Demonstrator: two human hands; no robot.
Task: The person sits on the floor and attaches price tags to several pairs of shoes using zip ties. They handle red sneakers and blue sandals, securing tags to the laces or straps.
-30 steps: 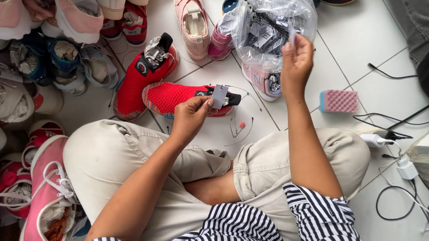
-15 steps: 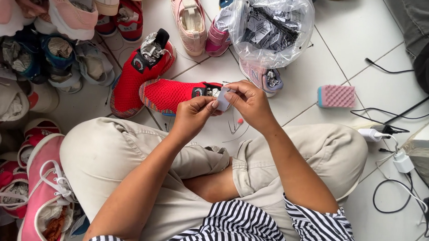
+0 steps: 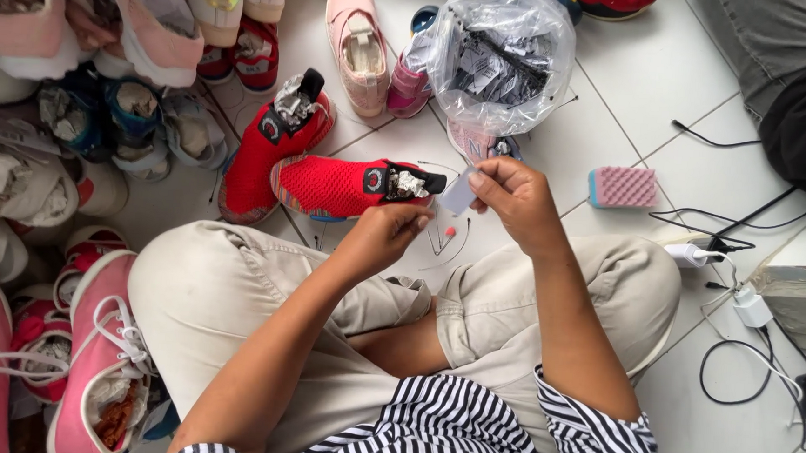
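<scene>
Seated cross-legged on white floor tile (image 3: 634,110), beige trousers (image 3: 231,291) in the foreground. Right hand (image 3: 515,198) pinched shut on a small pale tag (image 3: 459,194), held just above the knees. Left hand (image 3: 382,235) curled beside it, fingertips (image 3: 414,223) near the tag; grip contents not discernible, maybe a thin fastener.

Step in hand, by judgement: prepping a tag for the red knit shoe (image 3: 340,187), lying on its side just beyond the hands, paper stuffing at the collar. Next move likely needs fine alignment of tag to shoe tongue.

Second red shoe (image 3: 268,148) leaning behind it. Farther out: clear plastic bag (image 3: 502,60), open-topped, holding many small dark-and-white tags. Pink sponge (image 3: 622,187) to the right. Piled shoes (image 3: 105,59) far left, most stuffed with paper.
</scene>
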